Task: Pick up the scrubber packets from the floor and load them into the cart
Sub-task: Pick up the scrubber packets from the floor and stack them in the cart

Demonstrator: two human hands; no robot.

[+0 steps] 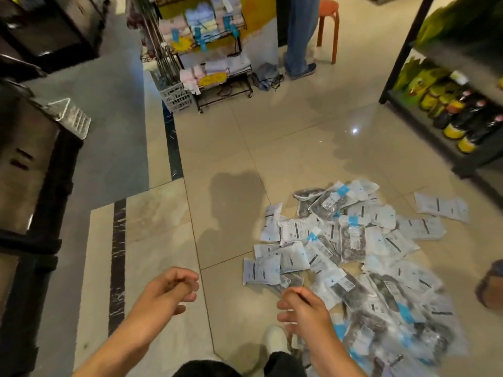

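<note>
A heap of scrubber packets [351,257], clear plastic with white labels, blue tabs and dark pads inside, lies spread on the beige tiled floor at the lower right. My left hand [170,288] hovers above bare floor to the left of the heap, fingers loosely curled, holding nothing. My right hand [302,308] hangs over the near left edge of the heap, fingers loosely bent and empty. I cannot make out a cart for certain; a wire basket [72,118] shows at the left.
A dark counter [32,170] runs along the left. A wire rack of towels [209,50] stands ahead, with a grey crate [177,96] beside it. A person's legs [299,36] and an orange stool [328,25] are behind. Shelves with bottles [462,115] line the right.
</note>
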